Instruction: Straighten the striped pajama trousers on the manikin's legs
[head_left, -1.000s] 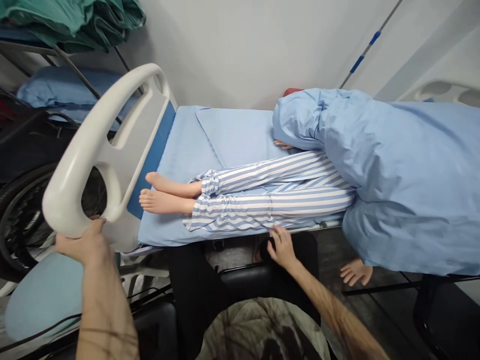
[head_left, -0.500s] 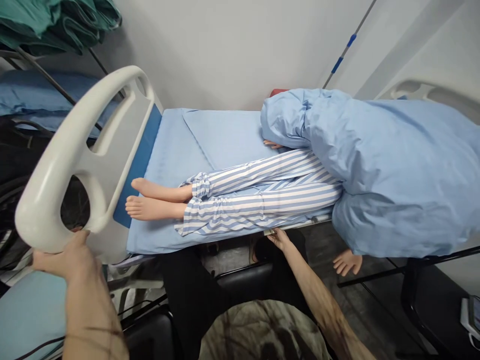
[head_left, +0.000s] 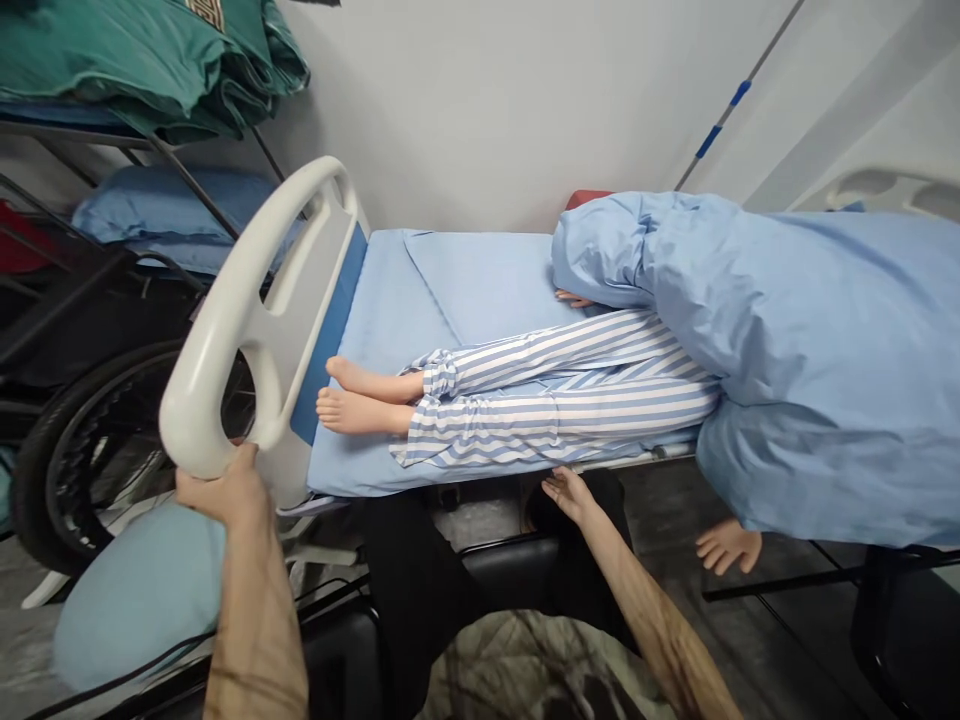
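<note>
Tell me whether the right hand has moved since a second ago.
Yes. Against the mattress edge, the right hand has slipped down: it touched the striped trousers, now it sits just below the edge.

White wall point(head_left: 465, 100) far beyond the fingers point(head_left: 561, 487). Left of them, metal rack point(head_left: 75, 128): green linens point(head_left: 135, 50) above, blue pillow point(head_left: 150, 205) lower. Wheelchair wheel point(head_left: 30, 460) underneath. Dark floor point(head_left: 765, 620) below.

Folded green linen point(head_left: 135, 55) high above wheelchair wheel point(head_left: 90, 460); between the two, blue pillow point(head_left: 165, 210); just below wheel, pale blue cushion point(head_left: 142, 590); well right, rumpled blue duvet point(head_left: 787, 340).
</note>
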